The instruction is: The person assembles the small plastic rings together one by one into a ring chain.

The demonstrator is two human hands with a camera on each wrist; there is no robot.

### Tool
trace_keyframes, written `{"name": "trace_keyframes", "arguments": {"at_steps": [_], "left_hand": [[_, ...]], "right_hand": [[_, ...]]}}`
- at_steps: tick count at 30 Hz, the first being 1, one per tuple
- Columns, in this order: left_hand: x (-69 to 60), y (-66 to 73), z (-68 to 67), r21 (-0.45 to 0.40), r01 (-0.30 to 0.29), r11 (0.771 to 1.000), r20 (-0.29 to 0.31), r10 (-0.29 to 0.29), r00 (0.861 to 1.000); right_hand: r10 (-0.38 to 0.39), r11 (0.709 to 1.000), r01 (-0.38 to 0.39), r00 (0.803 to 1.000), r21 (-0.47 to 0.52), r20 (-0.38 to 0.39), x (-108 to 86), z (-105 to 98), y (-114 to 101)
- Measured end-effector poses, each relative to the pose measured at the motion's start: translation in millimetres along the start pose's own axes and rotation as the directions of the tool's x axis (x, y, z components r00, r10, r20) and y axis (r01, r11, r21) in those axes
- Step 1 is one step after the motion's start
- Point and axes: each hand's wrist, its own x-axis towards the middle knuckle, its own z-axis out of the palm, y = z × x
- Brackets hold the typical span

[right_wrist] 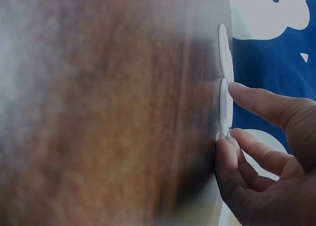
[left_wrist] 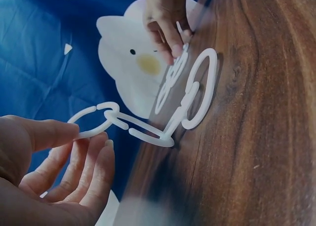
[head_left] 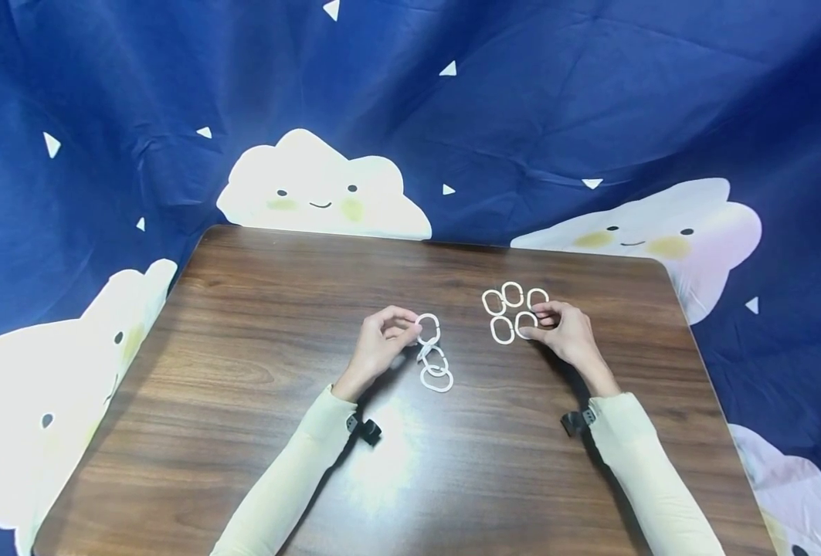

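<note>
Left hand is pinching the end link of a short white chain, which trails toward roughly 6 o'clock, down to the bench. Right hand sits off at 2 o'clock and seems to have a loose link between thumb and fingertips. The other four links fan around that one from 9 to 1 o'clock. Best guess, this is the grab-another-link step. Next move probably calls for lifting it clear, swinging it toward 8 o'clock and hooking it onto the end link through a gap.
</note>
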Motion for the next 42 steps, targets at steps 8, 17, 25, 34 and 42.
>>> {"name": "trace_keyframes", "arguments": {"at_steps": [8, 17, 25, 34, 42], "left_hand": [[1.5, -3.9, -2.1, -0.009, -0.015, 1.0, 0.009, 0.015, 1.0], [-0.6, -2.7, -1.6, 0.003, -0.017, 1.0, 0.017, 0.017, 1.0], [1.7, -2.7, -1.3, -0.012, -0.028, 1.0, 0.029, 0.028, 0.999], [2.9, -1.5, -1.3, 0.001, -0.026, 1.0, 0.025, 0.026, 0.999], [1.8, -1.0, -0.6, 0.014, -0.017, 1.0, 0.024, 0.017, 1.0]], "right_hand": [[0.004, 0.999, -0.002, 0.999, -0.033, 0.05, 2.1, -0.9, -0.9], [-0.003, 0.999, 0.006, 0.997, -0.046, 0.074, -0.2, -2.7, -2.8], [-0.04, 0.995, 0.048, 0.995, -0.082, 0.09, -3.9, -4.3, -4.0], [0.0, 1.0, -0.003, 0.992, 0.027, 0.123, -8.4, -10.5, -5.2], [-0.057, 0.992, 0.046, 0.994, 0.116, 0.098, -14.9, -14.0, -23.9]]}}
